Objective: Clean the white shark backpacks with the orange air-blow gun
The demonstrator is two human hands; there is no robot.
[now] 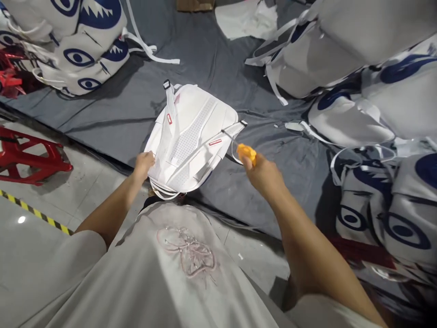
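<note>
A white backpack [195, 130] lies on the dark grey cloth, its straps and perforated back panel facing up. Two straps with black buckles and small red labels cross over it. My left hand [144, 165] is closed on the backpack's lower left edge. My right hand [262, 175], to the right of the backpack, is wrapped round a tool with an orange handle [246, 154]. From the handle a thin dark shaft reaches left toward the right strap; whether its tip touches the strap cannot be made out.
White backpacks with blue eye prints are piled at the upper left [77, 57] and along the right [363, 105]. A crumpled white sheet [251, 19] and brown cardboard [195, 4] lie at the far side. A red stool [37, 157] stands on the floor left of the cloth-covered surface [102, 123].
</note>
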